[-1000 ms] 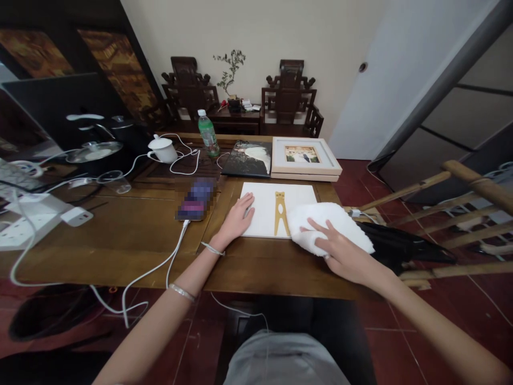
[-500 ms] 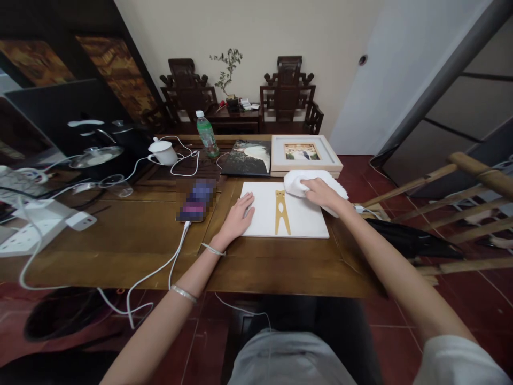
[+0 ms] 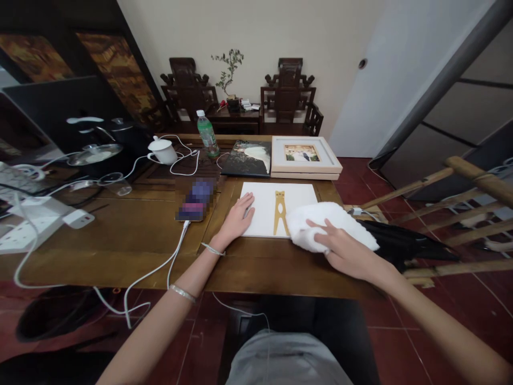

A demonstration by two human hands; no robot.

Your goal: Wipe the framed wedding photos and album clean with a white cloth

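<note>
At the left of a wooden table (image 3: 132, 220), a white power strip (image 3: 24, 231) sits by a pot (image 3: 96, 156) and a clear plastic cup (image 3: 115, 184), and a phone (image 3: 196, 201) lies face up, probably parked there because its white cable (image 3: 155, 270) is plugged in. A lidded mug (image 3: 162, 151) and a green bottle (image 3: 207, 136) stand farther back. The person's left hand (image 3: 239, 215) lies flat with fingers extended on the left edge of a white panel (image 3: 259, 206), gripping nothing, a pose that seems meant to steady it. On the panel, in the middle of the table's near side, is a golden animal figure (image 3: 279, 209). Behind it rest a dark picture (image 3: 249, 159) and pale frames (image 3: 306, 167), seemingly set back to leave working room. The right hand (image 3: 340, 247) holds a white cloth (image 3: 332, 219) over the panel's right side, fingers spread, perhaps for even pressure. Beyond, a black item (image 3: 409, 245) is too indistinct to identify. Counted: one phone, one mug, one bottle, one panel, one figure, one dark picture, two stacked frames, one cloth.
</note>
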